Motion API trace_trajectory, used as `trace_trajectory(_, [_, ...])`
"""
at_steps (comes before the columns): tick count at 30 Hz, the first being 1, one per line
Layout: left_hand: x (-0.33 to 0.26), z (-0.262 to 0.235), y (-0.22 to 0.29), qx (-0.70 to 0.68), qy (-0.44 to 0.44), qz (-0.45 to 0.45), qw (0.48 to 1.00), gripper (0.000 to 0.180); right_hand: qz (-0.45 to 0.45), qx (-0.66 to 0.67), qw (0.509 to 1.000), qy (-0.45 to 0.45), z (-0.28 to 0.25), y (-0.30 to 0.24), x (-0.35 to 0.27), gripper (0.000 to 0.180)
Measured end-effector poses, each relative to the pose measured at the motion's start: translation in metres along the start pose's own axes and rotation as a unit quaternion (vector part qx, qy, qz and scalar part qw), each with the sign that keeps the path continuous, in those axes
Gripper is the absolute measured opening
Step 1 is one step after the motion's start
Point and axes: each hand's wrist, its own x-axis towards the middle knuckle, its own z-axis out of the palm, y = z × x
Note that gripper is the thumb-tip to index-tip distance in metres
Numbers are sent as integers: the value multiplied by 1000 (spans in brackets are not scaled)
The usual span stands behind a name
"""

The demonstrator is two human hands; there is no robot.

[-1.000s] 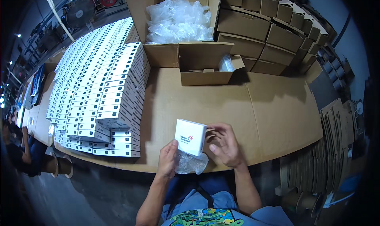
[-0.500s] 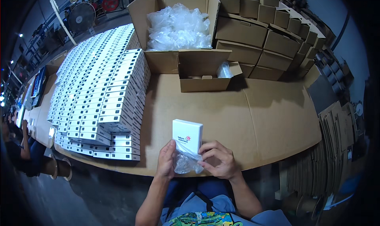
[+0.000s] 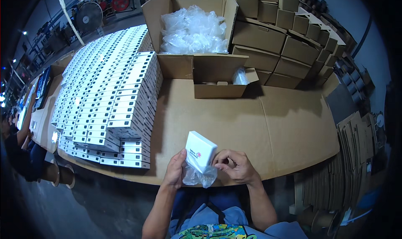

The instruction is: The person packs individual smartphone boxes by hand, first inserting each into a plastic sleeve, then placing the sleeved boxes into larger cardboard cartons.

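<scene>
A small flat white box (image 3: 200,149) with a red mark stands tilted above the front of the table, its lower part inside a clear plastic bag (image 3: 197,176). My left hand (image 3: 175,168) grips the box and bag along the left side, thumb against the box's edge. On the other side, my right hand (image 3: 235,165) has its fingers curled into a pinch at the bag's edge by the box; the fingertips are partly hidden.
Many white boxes (image 3: 104,92) are stacked at left. Behind, a large carton (image 3: 148,25) holds clear plastic bags (image 3: 192,32). A smaller open carton (image 3: 217,91) with a clear plastic roll stands before it. Brown cartons (image 3: 257,36) pile up back right. Another person (image 3: 25,134) sits far left.
The white box has tipped to the right and turned in my left hand. My right hand has shifted slightly right, its fingers more curled. The whole view has moved a little.
</scene>
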Motion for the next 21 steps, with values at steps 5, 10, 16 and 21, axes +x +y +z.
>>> trace_trajectory(5, [0, -3, 0, 2, 27, 16, 1000, 45, 63, -55, 996, 27, 12, -3, -1, 20])
trace_trajectory(10, [0, -13, 2, 30, -11, 49, 998, 39, -36, -203, 976, 68, 15, -14, 1, 18])
trace_trajectory(16, [3, -1, -1, 34, 42, 53, 997, 39, -73, -224, 967, 100, 21, -16, 3, 18])
trace_trajectory(21, [-1, -4, 9, 173, -17, 83, 981, 45, -62, -190, 976, 80, 7, -11, 1, 15])
